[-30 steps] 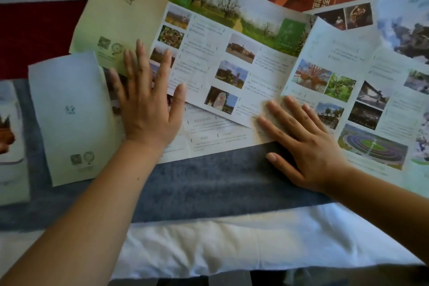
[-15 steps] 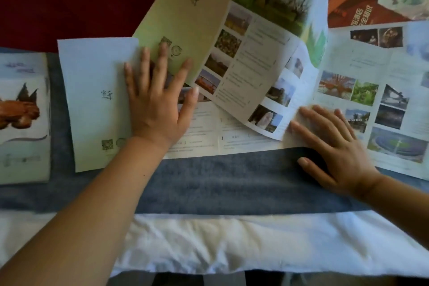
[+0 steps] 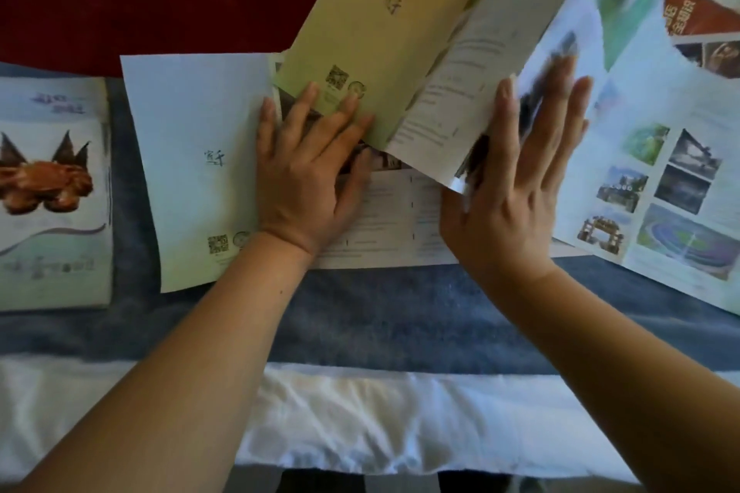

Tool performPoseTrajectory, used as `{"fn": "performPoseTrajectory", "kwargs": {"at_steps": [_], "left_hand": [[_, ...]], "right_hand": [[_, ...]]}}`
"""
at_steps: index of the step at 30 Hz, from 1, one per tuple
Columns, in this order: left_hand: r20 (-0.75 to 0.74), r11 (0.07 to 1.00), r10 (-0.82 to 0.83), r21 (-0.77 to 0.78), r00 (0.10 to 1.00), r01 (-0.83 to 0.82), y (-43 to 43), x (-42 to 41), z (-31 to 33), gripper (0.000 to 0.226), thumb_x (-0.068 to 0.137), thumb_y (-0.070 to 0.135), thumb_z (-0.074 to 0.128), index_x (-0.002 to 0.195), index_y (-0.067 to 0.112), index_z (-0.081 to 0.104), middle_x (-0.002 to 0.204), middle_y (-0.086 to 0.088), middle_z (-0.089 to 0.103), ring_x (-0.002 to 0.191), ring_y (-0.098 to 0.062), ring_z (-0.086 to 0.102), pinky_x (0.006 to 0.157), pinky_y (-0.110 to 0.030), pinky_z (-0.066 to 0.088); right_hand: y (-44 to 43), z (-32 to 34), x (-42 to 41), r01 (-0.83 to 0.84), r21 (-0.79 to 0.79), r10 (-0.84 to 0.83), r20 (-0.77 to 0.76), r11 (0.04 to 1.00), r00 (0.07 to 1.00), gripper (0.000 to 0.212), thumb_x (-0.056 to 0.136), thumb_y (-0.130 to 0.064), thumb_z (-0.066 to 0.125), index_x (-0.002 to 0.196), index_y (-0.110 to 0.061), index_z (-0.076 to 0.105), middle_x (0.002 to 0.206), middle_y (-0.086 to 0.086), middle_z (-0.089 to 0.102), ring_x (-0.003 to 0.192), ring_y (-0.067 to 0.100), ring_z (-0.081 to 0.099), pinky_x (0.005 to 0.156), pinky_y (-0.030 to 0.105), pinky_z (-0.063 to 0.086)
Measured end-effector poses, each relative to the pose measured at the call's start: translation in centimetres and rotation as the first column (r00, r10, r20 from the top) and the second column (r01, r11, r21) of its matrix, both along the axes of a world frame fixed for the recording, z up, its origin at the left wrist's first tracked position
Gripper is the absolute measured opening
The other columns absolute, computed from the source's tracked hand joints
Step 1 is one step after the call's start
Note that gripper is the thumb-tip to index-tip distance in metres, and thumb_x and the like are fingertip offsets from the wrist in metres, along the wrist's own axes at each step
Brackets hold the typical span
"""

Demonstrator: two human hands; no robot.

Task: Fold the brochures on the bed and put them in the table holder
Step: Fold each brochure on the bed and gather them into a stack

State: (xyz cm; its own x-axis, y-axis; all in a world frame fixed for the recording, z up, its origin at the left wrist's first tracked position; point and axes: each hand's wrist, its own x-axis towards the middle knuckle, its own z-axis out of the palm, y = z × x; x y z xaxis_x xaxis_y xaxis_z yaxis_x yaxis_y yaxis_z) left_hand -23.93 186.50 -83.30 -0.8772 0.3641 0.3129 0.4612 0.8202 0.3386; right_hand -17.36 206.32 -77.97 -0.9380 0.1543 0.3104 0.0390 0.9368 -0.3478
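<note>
The green brochure point(image 3: 392, 12) lies half open and tilted on the bed point(image 3: 400, 312). Just left of it is a pale brochure point(image 3: 196, 156), and right of it a wide brochure point(image 3: 660, 172) lies spread out. The holder is out of view.

The left grip point(image 3: 304, 180) is wide, its fingers spread flat on the green brochure's near corner. The right grip point(image 3: 516, 188) is wide too, with straight fingers pushing a raised panel point(image 3: 460, 72) over towards the cover.

This looks like a fold being closed. Because the brochure sits skewed, the panel may land off its crease. The soft bed gives little backing, so the fold may spring open. The left fingers lie where the panel would land and could get trapped under it. The panel could also drag the wide brochure along.
</note>
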Motion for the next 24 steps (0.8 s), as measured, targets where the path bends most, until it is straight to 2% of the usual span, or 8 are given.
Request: {"fn": "performPoseTrajectory", "kwargs": {"at_steps": [4,7,9,11,15,19,22,24], "left_hand": [[-0.062,0.995,-0.091,0.041,0.994,0.094,0.0,0.1,0.0,0.03,0.104,0.035,0.055,0.124,0.023,0.075,0.138,0.007,0.065,0.132,-0.026,0.057,0.113,-0.058,0.032],[-0.103,0.988,-0.133,0.068,0.986,0.141,-0.1,0.1,0.1,0.024,0.101,0.028,0.061,0.118,0.02,0.077,0.133,0.005,0.069,0.115,-0.024,0.066,0.107,-0.05,0.036],[-0.113,0.987,-0.136,0.069,0.984,0.144,0.0,0.1,0.3,0.024,0.101,0.025,0.062,0.119,0.019,0.077,0.13,0.002,0.071,0.102,-0.025,0.065,0.099,-0.046,0.038],[-0.119,0.99,-0.13,0.046,0.984,0.136,0.0,0.2,0.6,0.028,0.101,0.022,0.06,0.125,0.019,0.074,0.13,-0.002,0.069,0.097,-0.025,0.061,0.094,-0.045,0.039],[-0.138,0.992,-0.117,0.027,0.983,0.122,0.1,0.2,1.0,0.035,0.1,0.018,0.058,0.133,0.018,0.069,0.122,-0.011,0.069,0.088,-0.027,0.064,0.084,-0.043,0.038],[-0.13,0.995,-0.096,0.001,0.987,0.097,0.1,0.4,1.1,0.036,0.1,0.018,0.055,0.132,0.02,0.07,0.116,-0.013,0.069,0.095,-0.031,0.063,0.085,-0.044,0.038],[-0.112,0.996,-0.085,-0.015,0.99,0.084,0.1,0.4,1.5,0.036,0.1,0.023,0.053,0.132,0.021,0.07,0.126,-0.011,0.067,0.107,-0.031,0.062,0.092,-0.045,0.038],[-0.097,0.995,-0.099,-0.033,0.99,0.096,0.1,0.5,2.0,0.038,0.101,0.029,0.05,0.134,0.021,0.069,0.137,-0.012,0.063,0.115,-0.031,0.06,0.097,-0.047,0.038]], "right_hand": [[0.6,0.7,-0.1,-0.04,0.082,0.046,-0.067,0.996,0.997,0.067,0.092,0.0,0.068,0.15,-0.018,0.04,0.152,0.045,0.031,0.14,0.071,0.024,0.12,0.073,0.015],[0.4,1.0,0.7,-0.098,0.068,0.101,-0.038,0.993,0.994,0.051,0.095,-0.005,0.061,0.144,-0.02,0.055,0.155,0.039,0.034,0.145,0.065,0.024,0.121,0.072,0.014],[0.4,1.0,1.2,-0.099,0.065,0.1,-0.006,0.993,0.995,0.055,0.091,0.0,0.063,0.142,-0.02,0.055,0.157,0.035,0.035,0.147,0.061,0.023,0.124,0.068,0.011],[0.8,0.8,1.6,-0.091,0.05,0.089,0.038,0.995,0.995,0.058,0.09,0.004,0.062,0.143,-0.019,0.053,0.16,0.03,0.035,0.15,0.056,0.023,0.126,0.065,0.009],[2.2,-0.1,2.5,-0.124,-0.011,0.124,0.136,0.992,0.983,0.05,0.094,0.005,0.05,0.141,-0.01,0.058,0.159,0.023,0.042,0.152,0.046,0.029,0.126,0.064,0.014],[3.1,-1.3,3.5,-0.214,-0.036,0.214,0.301,0.976,0.929,0.057,0.097,-0.002,0.041,0.154,-0.01,0.049,0.162,0.016,0.04,0.154,0.04,0.028,0.126,0.06,0.019],[3.5,-2.0,4.0,-0.264,-0.052,0.267,0.297,0.963,0.917,0.055,0.101,-0.004,0.052,0.155,-0.011,0.046,0.163,0.01,0.04,0.154,0.04,0.029,0.124,0.063,0.022],[3.7,-2.3,4.1,-0.297,-0.066,0.304,0.269,0.952,0.914,0.057,0.099,0.001,0.059,0.153,-0.01,0.049,0.161,0.008,0.043,0.152,0.041,0.032,0.123,0.065,0.025]]}}
